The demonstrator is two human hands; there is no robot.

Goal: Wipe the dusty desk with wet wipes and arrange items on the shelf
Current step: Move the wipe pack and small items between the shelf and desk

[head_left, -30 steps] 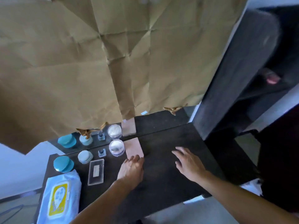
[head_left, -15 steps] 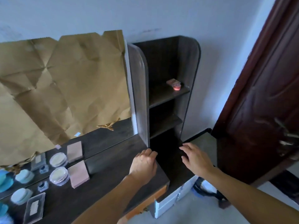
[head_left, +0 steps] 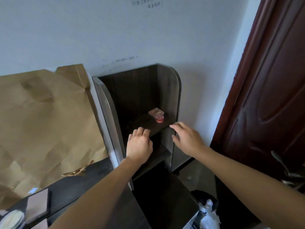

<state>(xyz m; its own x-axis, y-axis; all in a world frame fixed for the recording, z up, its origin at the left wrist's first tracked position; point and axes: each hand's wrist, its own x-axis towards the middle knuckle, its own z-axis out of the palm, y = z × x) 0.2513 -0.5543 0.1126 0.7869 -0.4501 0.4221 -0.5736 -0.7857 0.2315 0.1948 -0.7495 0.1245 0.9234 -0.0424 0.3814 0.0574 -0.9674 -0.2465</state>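
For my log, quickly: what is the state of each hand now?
Left hand: open, holding nothing.
Right hand: open, holding nothing.

Two bare forearms, uncovered to the frame's edge – left hand [head_left: 139,144] and right hand [head_left: 188,139] likewise bare

Dark matt wood-grain shelf unit [head_left: 171,96], creased brown paper sheet [head_left: 46,123], glossy reddish-brown panelled door [head_left: 267,96], matt painted wall [head_left: 99,33], metal door handle [head_left: 283,169]

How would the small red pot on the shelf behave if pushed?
The small red pot looks low and round, so it would probably slide, not tip. It is small, so likely light. The flat pink box lies just behind, so a backward push might move both.
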